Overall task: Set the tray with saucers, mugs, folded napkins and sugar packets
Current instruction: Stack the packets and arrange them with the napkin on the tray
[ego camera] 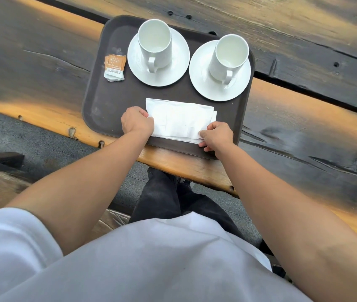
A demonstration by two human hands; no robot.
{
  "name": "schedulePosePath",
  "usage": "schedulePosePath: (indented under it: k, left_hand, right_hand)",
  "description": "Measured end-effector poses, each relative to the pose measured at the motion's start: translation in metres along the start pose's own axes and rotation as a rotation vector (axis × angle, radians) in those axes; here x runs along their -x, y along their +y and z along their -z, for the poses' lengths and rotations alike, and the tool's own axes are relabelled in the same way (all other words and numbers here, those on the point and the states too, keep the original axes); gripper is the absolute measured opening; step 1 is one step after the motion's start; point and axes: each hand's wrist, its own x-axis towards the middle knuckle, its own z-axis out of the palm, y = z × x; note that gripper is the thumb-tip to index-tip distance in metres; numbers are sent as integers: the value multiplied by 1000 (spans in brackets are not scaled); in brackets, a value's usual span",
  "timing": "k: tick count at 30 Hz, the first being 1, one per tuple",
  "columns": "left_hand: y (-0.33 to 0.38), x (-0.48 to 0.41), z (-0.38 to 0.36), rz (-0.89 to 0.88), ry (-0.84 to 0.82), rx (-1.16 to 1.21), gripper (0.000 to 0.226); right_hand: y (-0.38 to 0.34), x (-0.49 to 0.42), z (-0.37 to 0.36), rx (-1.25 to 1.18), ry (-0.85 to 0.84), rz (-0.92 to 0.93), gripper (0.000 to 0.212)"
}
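"While both hands are on the folded napkins (179,120), that is where I watch from my desk. The left hand (137,123) pinches the left edge and the right hand (217,136) pinches the near right corner. The stack lies flat on the near half of the tray (99,105), in front of the 2 saucers."

"What could go wrong?"

"The paper looks thin, soft and light. 2 layers show, offset at the right end, so I judge an uneven tug could fan them apart or crease the fold. A pull toward me could drag them over the low, rounded lip."

"And the crockery?"

"Glossy white ware. The left mug (154,44) and right mug (231,55) are tall cylinders, each upright on its round saucer, handles facing me. The right saucer (201,83) sits near the tray's right rim, just beyond the napkins. A rising wrist could clip that handle, and glaze on glaze slides. The tray is dark, matte, with rounded corners. The sugar packets (115,67), orange-and-white paper, lie piled at its left, just beside the left saucer (136,68)."
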Motion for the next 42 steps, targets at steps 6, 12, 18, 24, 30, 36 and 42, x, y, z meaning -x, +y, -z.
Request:
schedulePosePath:
  k: [6, 12, 18, 24, 30, 36, 42]
  left_hand:
    - [11, -6, 0, -32, -6, 54, 6]
    - [4, -6, 7, 37, -138, -45, 19]
    - [12, -16, 8, -297, -64, -153, 38]
    - [22, -29, 1, -441, -122, -247, 33]
    - [22, -33, 6, -359, -94, -106, 23]
    - [29, -33, 9, -487, -156, -241, 14]
    - [35, -32, 3, -541, -133, -369, 10]
  right_hand:
    - [8, -1, 9, -65, 17, 4, 31]
    - [13, -1, 21, 143, -26, -1, 22]
    - [-2, -16, 19, 375, 186, 377, 36]
    - [-11, -28, 10, 465, 209, 375, 40]
    - [-8, -30, 15, 454, 247, 387, 25]
    - [-2, -30, 21, 468, 281, 450, 19]
    - [-4, -32, 21, 444, 279, 442, 15]
